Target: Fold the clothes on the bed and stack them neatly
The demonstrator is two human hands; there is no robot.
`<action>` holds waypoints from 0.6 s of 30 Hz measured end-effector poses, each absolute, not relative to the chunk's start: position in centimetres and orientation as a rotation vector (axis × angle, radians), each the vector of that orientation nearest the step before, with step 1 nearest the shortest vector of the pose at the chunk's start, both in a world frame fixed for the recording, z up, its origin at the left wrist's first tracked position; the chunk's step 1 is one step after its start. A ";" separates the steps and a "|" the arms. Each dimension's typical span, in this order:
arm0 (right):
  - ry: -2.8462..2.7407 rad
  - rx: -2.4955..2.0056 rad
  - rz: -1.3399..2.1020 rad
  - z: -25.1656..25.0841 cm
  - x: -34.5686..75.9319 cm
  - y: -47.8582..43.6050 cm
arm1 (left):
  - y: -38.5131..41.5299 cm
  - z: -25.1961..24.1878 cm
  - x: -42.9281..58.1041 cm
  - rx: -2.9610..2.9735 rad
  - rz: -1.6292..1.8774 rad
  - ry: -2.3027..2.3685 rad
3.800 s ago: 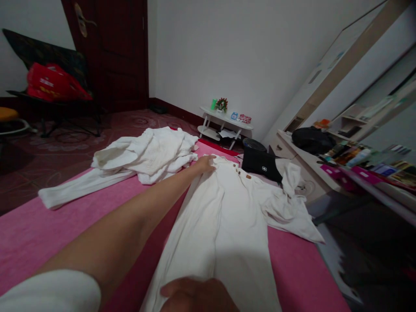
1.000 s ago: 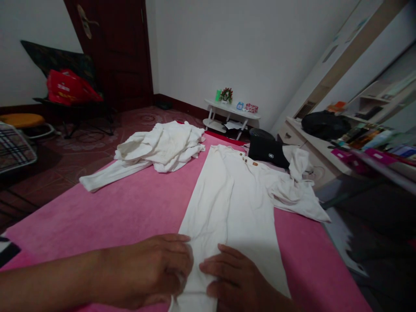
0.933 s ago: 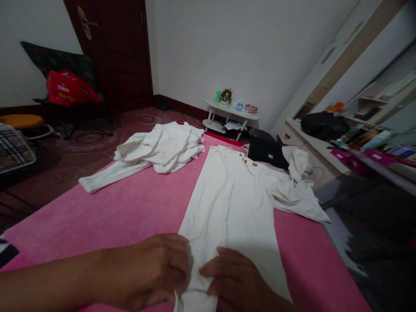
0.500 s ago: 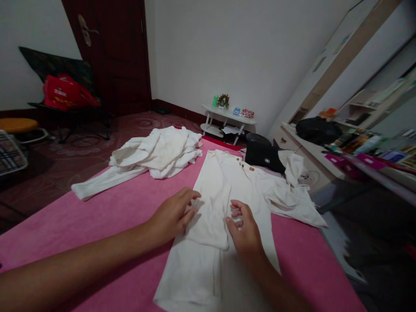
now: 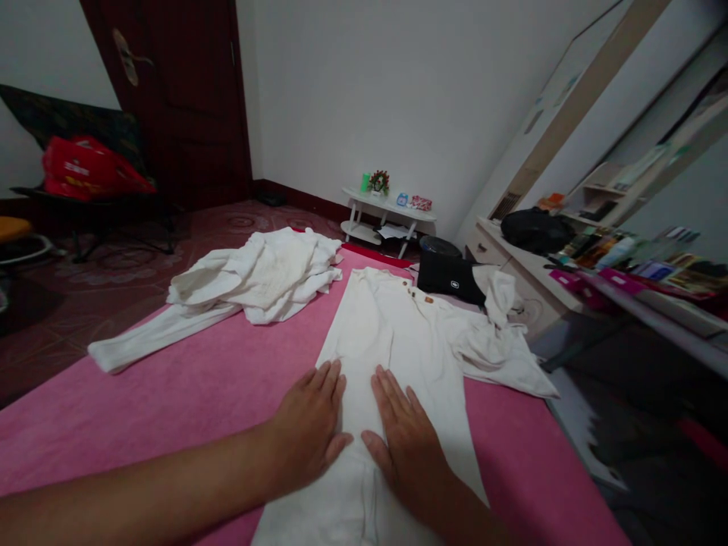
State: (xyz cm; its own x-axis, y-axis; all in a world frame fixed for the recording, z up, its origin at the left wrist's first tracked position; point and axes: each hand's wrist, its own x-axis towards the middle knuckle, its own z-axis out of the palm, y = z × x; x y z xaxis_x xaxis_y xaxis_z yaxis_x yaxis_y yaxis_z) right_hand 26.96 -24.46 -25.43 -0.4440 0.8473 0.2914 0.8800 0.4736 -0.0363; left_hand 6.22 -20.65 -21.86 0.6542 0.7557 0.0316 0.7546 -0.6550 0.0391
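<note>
A long white garment (image 5: 392, 334) with small brown buttons lies lengthwise on a pink bed cover (image 5: 187, 394), its near part folded over. My left hand (image 5: 310, 428) lies flat and open on the garment's left side, fingers stretched forward. My right hand (image 5: 406, 440) lies flat and open beside it on the cloth, a narrow gap between the two. Neither hand holds anything. One sleeve (image 5: 500, 356) is crumpled out to the right.
A pile of white clothes (image 5: 255, 277) with a trailing sleeve lies at the far left of the bed. A black bag (image 5: 452, 280) sits at the far end. A cluttered desk (image 5: 597, 292) stands right, a small white table (image 5: 390, 208) and a dark door (image 5: 171, 98) beyond.
My left arm drew back from the garment's collar. Both hands took the near hem, carried it forward over the garment, and now press flat on the fold.
</note>
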 end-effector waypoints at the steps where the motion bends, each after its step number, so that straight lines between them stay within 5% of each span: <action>1: -2.438 -1.462 -0.170 -25.4 26.9 -24.5 | -20.2 -20.8 6.9 2.846 0.014 1.313; 5: -2.303 -1.375 -0.012 -25.2 27.2 -23.8 | -17.3 -19.0 10.5 2.936 0.124 1.166; 10: -1.881 -1.337 0.447 -23.2 32.6 -20.2 | -13.6 -23.8 13.0 2.911 0.498 1.074; 18: -0.813 -1.687 0.489 -18.2 45.7 -9.9 | -12.9 -26.5 12.8 2.843 0.518 1.064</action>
